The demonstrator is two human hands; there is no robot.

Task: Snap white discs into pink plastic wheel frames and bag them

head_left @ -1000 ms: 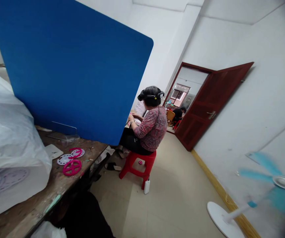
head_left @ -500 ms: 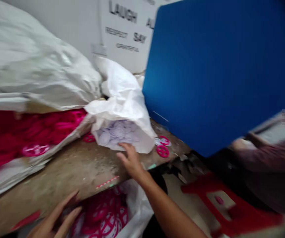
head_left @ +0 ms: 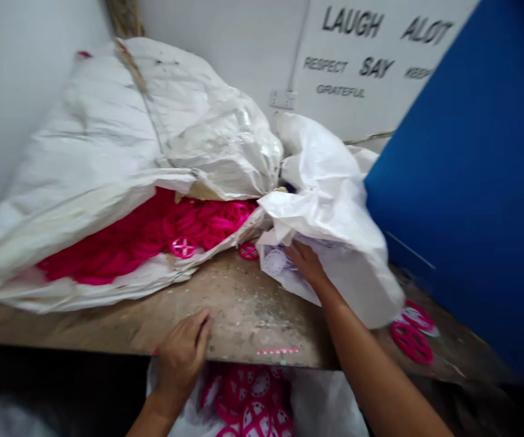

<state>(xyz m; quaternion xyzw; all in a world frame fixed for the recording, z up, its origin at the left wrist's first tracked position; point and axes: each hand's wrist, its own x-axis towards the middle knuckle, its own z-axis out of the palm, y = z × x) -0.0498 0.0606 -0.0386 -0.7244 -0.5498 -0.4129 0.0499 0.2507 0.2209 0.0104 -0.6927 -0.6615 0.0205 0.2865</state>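
My right hand (head_left: 306,264) reaches into the mouth of a white plastic bag (head_left: 334,200) that holds pale lilac discs (head_left: 274,261); its fingertips are hidden among them. My left hand (head_left: 181,355) rests on the front edge of the worn wooden table (head_left: 238,309), fingers together and lying flat. A big white sack (head_left: 120,158) lies open on the left, spilling pink plastic wheels (head_left: 152,237). Below the table edge another bag (head_left: 320,406) holds pink and white wheels (head_left: 248,400).
A blue divider panel (head_left: 471,200) stands at the right. Two pink wheels (head_left: 411,340) lie on the table beside it. A white wall with black lettering (head_left: 357,48) is behind the bags.
My head has turned left from the room back to the table. My right hand has moved into the white bag. My left hand has come up onto the table edge.
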